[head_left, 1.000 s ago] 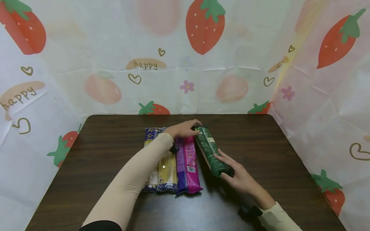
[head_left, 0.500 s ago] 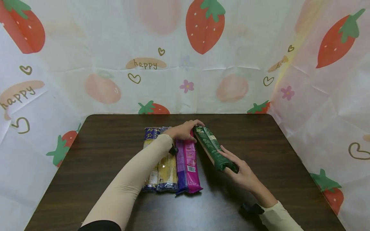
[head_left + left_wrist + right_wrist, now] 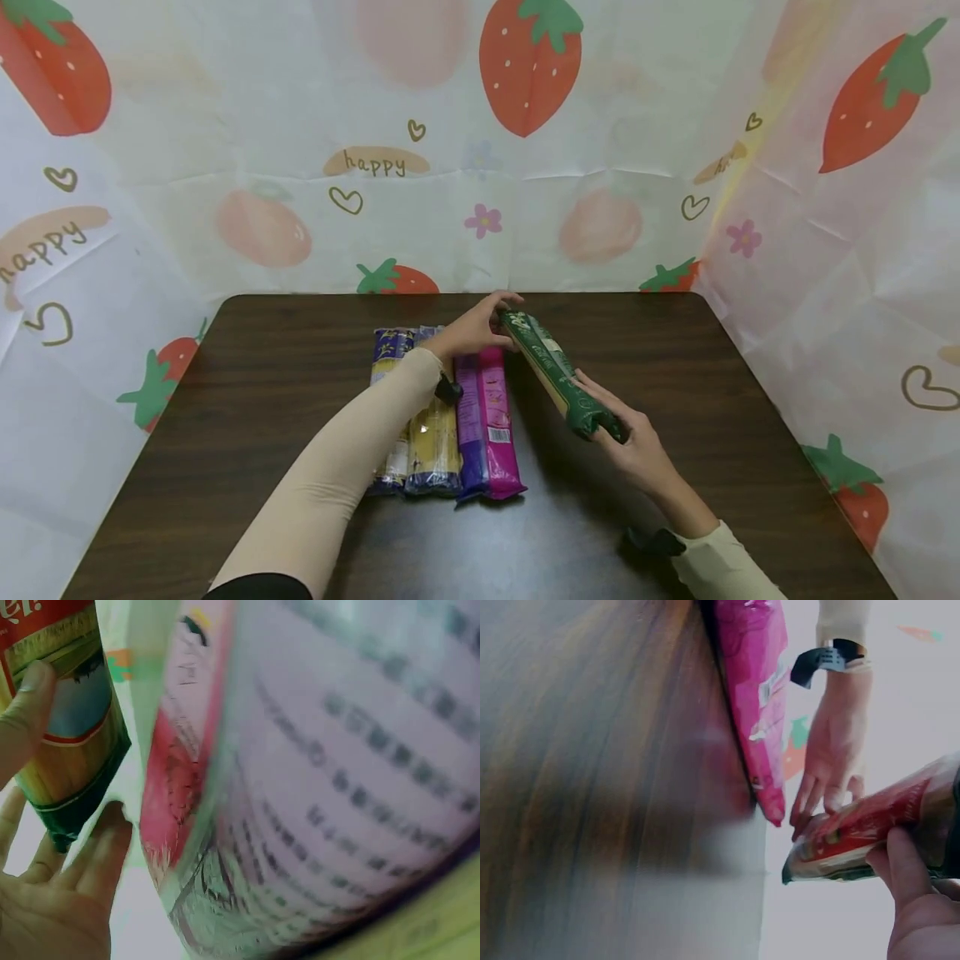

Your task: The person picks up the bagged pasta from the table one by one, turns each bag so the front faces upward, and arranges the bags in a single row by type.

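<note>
My right hand (image 3: 637, 442) grips the near end of a green pasta packet (image 3: 555, 375), held at a slant above the table. In the right wrist view my thumb lies across the red label of this packet (image 3: 855, 829). Around the packet's far end, my left hand (image 3: 472, 329) has its thumb and fingers spread. The left wrist view shows its fairly straight fingers (image 3: 94, 851) close to the end of the packet (image 3: 79, 761), where yellow strands show. Just under my left wrist lies a pink and purple packet (image 3: 495, 433).
Two clear and blue packets of yellow pasta (image 3: 435, 446) lie side by side left of the pink one, partly hidden by my left arm. Everything rests on a dark wooden table (image 3: 712, 400). A strawberry-printed sheet (image 3: 615, 150) surrounds its back and sides.
The green packet has risen, its near end moving right and away from me with my right hand. My left thumb and fingers shifted and spread wider around the far end. The other packets stayed put.
</note>
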### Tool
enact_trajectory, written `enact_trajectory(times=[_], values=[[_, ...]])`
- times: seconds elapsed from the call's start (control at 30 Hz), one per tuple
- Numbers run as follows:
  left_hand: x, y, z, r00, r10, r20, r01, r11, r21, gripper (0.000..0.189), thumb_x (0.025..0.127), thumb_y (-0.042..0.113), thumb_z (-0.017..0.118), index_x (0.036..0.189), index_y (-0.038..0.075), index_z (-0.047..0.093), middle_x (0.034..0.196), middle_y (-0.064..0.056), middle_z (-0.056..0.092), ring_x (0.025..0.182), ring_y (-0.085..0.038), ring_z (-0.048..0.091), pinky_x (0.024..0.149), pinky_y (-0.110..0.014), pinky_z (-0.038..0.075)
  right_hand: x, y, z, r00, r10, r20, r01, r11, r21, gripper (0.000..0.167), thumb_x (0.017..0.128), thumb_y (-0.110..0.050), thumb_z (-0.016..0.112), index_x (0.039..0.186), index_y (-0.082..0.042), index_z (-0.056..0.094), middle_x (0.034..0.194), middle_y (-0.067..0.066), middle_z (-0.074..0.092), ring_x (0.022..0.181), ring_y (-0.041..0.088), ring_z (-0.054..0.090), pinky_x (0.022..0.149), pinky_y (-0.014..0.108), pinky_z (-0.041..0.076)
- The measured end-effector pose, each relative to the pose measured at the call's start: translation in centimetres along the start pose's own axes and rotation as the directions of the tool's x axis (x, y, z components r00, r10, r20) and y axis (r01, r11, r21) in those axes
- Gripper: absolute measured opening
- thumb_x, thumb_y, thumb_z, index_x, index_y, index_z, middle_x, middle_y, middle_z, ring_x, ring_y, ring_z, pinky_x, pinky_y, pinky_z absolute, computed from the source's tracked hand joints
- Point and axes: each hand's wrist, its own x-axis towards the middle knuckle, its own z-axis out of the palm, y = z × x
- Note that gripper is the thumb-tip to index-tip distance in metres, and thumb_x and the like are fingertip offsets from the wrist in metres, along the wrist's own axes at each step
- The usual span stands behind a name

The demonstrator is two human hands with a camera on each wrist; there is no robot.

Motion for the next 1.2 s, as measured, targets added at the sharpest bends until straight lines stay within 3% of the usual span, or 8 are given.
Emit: enact_trajectory(times=[0.17,0.33,0.43,0.63,0.9,1.0,1.13,1.2], values=[[-0.4,0.1,-0.4,0.999,-0.023,-0.035,0.015,0.976,-0.216,0.089,0.094,-0.007,0.079,0.166,0.011,0.029,0.158,-0.026,0.036,0.127,-0.041,0.062,0.111,-0.052,0.052,0.4,-0.2,0.4,1.000,0.014,-0.021,-0.012,0.998,0.061,0.058,0.103,0.011,0.058,0.159,0.004,0.047,0.166,0.024,0.042,0.141,0.011,0.054,0.097,0.025,0.058],[-1.0,0.0,-0.6,0.991,-0.111,-0.070,0.090,0.963,-0.254,0.106,0.096,0.003,0.082,0.173,0.020,0.011,0.166,-0.033,0.025,0.147,-0.047,0.047,0.119,-0.055,0.044,0.7,-0.3,1.2,0.997,0.022,-0.074,-0.016,0.996,0.087,0.052,0.106,0.008,0.056,0.158,0.002,0.051,0.160,0.008,0.056,0.129,0.011,0.061,0.099,0.023,0.056],[-1.5,0.0,-0.7,0.982,-0.165,-0.090,0.134,0.951,-0.280,0.109,0.097,0.012,0.083,0.173,0.021,0.007,0.168,-0.032,0.029,0.152,-0.044,0.042,0.122,-0.054,0.041,0.8,-0.5,1.7,0.993,0.029,-0.113,-0.020,0.996,0.087,0.049,0.107,0.007,0.058,0.155,0.002,0.053,0.151,-0.003,0.061,0.124,0.012,0.063,0.097,0.023,0.056],[-2.6,-0.7,-0.6,0.968,-0.223,-0.116,0.172,0.924,-0.341,0.090,0.100,0.014,0.079,0.171,0.010,0.024,0.167,-0.021,0.043,0.153,-0.036,0.045,0.123,-0.051,0.040,0.7,-1.0,2.7,0.990,0.051,-0.133,-0.037,0.994,0.107,0.049,0.109,0.004,0.055,0.158,0.001,0.049,0.146,-0.008,0.061,0.120,0.012,0.062,0.092,0.023,0.058],[-3.0,-0.6,-0.8,0.958,-0.229,-0.171,0.160,0.925,-0.344,0.069,0.104,0.007,0.073,0.165,0.006,0.041,0.158,-0.022,0.054,0.147,-0.035,0.052,0.118,-0.050,0.046,1.6,-1.6,3.2,0.990,0.026,-0.142,0.002,0.981,0.194,0.048,0.114,0.001,0.045,0.162,0.002,0.042,0.152,-0.002,0.057,0.129,0.013,0.059,0.100,0.023,0.055],[-3.1,-0.4,-0.9,0.949,-0.259,-0.181,0.171,0.902,-0.396,0.070,0.104,0.010,0.073,0.166,0.006,0.039,0.161,-0.021,0.051,0.149,-0.035,0.050,0.120,-0.051,0.044,1.9,-1.7,3.5,0.985,-0.001,-0.170,0.053,0.951,0.303,0.047,0.115,0.001,0.041,0.161,0.006,0.040,0.150,0.000,0.059,0.129,0.012,0.060,0.098,0.024,0.057],[-3.3,-0.1,-1.0,0.941,-0.283,-0.184,0.170,0.867,-0.468,0.067,0.105,0.014,0.073,0.164,0.006,0.041,0.160,-0.022,0.052,0.147,-0.036,0.051,0.119,-0.052,0.044,2.2,-1.9,3.7,0.980,0.012,-0.201,0.087,0.873,0.480,0.045,0.118,-0.006,0.035,0.162,0.001,0.041,0.146,0.001,0.061,0.130,0.012,0.062,0.100,0.026,0.058],[-3.4,0.0,-1.1,0.942,-0.278,-0.187,0.166,0.872,-0.460,0.064,0.106,0.016,0.072,0.163,0.006,0.044,0.159,-0.021,0.053,0.147,-0.036,0.052,0.117,-0.053,0.046,2.3,-2.0,3.9,0.977,0.033,-0.209,0.085,0.843,0.531,0.044,0.119,-0.010,0.034,0.162,-0.005,0.044,0.144,0.000,0.062,0.130,0.011,0.063,0.101,0.027,0.058]])
